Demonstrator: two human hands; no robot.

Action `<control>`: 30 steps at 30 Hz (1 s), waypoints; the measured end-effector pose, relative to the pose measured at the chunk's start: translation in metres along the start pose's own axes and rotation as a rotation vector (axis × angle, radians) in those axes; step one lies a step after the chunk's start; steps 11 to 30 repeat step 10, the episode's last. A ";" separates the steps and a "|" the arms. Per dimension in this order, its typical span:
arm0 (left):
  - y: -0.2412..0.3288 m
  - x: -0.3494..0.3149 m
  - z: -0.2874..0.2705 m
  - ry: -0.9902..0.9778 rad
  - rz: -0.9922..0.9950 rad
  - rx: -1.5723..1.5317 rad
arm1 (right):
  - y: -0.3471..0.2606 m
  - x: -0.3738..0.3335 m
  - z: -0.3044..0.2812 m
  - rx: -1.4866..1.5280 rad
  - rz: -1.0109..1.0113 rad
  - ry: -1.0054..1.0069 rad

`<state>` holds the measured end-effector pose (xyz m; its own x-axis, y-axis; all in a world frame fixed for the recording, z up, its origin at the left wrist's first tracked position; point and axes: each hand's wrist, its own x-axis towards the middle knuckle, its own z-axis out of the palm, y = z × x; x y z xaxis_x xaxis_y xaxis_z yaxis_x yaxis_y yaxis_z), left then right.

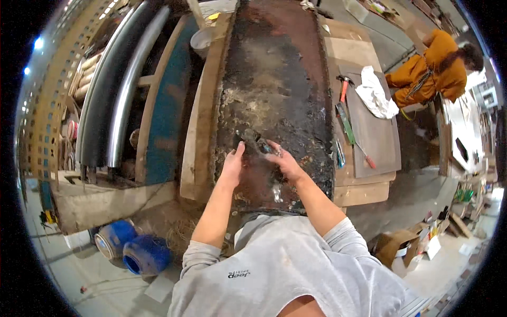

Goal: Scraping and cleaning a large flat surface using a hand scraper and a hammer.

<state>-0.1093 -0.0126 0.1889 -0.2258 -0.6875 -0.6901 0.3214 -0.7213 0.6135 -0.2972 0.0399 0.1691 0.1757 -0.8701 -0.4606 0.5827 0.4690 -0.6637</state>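
Both my hands are over the near part of a long, dark, blotchy work surface [274, 100]. Between them is a small, dark, grimy object [252, 136]; blur hides its exact kind. My left hand [233, 158] is closed at its left side, thumb up, with most fingers out of sight. My right hand [283, 160] is closed at its right side, fingers bent toward it. On the board to the right lie a claw hammer [344, 91] with an orange-red handle, a green tool [346, 124], a red-handled thin tool [365, 156] and a blue-handled tool [339, 153].
A white cloth [375, 96] lies on the brown board [369, 132]. Metal rollers [133, 87] and a white bucket [201, 40] stand left. Blue drums [147, 254] sit at lower left, a cardboard box [397, 245] at lower right. A person in orange [430, 71] bends at upper right.
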 end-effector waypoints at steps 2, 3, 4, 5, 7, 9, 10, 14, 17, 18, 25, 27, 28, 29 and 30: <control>0.010 -0.006 -0.011 0.077 0.082 0.288 | 0.000 0.011 0.008 -0.501 -0.064 0.042; 0.016 -0.011 -0.015 0.140 0.047 0.389 | -0.002 0.011 0.011 -0.539 -0.070 0.070; 0.015 -0.009 -0.028 0.156 0.060 0.363 | -0.006 0.012 0.019 -0.561 -0.064 0.045; 0.007 -0.005 -0.047 0.101 -0.014 0.261 | -0.007 0.011 0.027 -0.613 -0.032 0.033; -0.017 0.005 -0.079 -0.060 -0.115 0.107 | -0.014 0.013 0.036 -0.980 0.035 0.001; -0.022 -0.006 -0.073 -0.129 -0.215 -0.017 | -0.001 0.025 0.020 -1.072 -0.001 -0.154; -0.056 0.014 -0.099 -0.215 -0.196 -0.056 | 0.020 0.033 0.008 -1.143 -0.030 -0.317; -0.056 0.014 -0.099 -0.215 -0.196 -0.056 | 0.020 0.033 0.008 -1.143 -0.030 -0.317; -0.056 0.014 -0.099 -0.215 -0.196 -0.056 | 0.020 0.033 0.008 -1.143 -0.030 -0.317; -0.056 0.014 -0.099 -0.215 -0.196 -0.056 | 0.020 0.033 0.008 -1.143 -0.030 -0.317; -0.056 0.014 -0.099 -0.215 -0.196 -0.056 | 0.020 0.033 0.008 -1.143 -0.030 -0.317; -0.056 0.014 -0.099 -0.215 -0.196 -0.056 | 0.020 0.033 0.008 -1.143 -0.030 -0.317; -0.056 0.014 -0.099 -0.215 -0.196 -0.056 | 0.020 0.033 0.008 -1.143 -0.030 -0.317; -0.056 0.014 -0.099 -0.215 -0.196 -0.056 | 0.020 0.033 0.008 -1.143 -0.030 -0.317; -0.056 0.014 -0.099 -0.215 -0.196 -0.056 | 0.020 0.033 0.008 -1.143 -0.030 -0.317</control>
